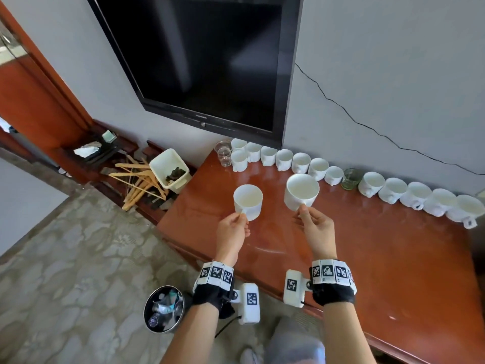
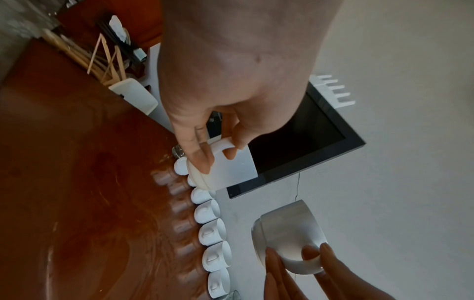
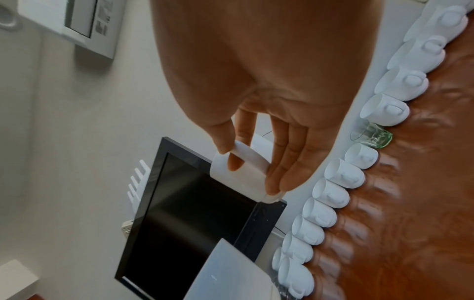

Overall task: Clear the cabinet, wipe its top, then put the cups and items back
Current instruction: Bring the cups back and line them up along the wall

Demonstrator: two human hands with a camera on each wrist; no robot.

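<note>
My left hand (image 1: 240, 219) pinches the handle of a white cup (image 1: 248, 200) held upright above the left part of the red-brown cabinet top (image 1: 367, 258). My right hand (image 1: 305, 215) grips another white cup (image 1: 301, 191) by its handle, a little higher and to the right. In the left wrist view the left hand (image 2: 212, 156) has a finger through the handle of its cup (image 2: 231, 170), and the other cup (image 2: 284, 231) shows lower right. The right wrist view shows the right hand (image 3: 246, 162) curled round the handle of its cup (image 3: 238, 178). Both cups look empty.
A row of several white cups (image 1: 301, 162) lines the wall at the back of the cabinet, with a clear glass (image 1: 224, 153) at its left end and a green glass (image 1: 351, 178) midway. A television (image 1: 204, 61) hangs above. Hangers (image 1: 139, 182), a cream bin (image 1: 169, 166) and a waste bin (image 1: 164, 308) are on the floor.
</note>
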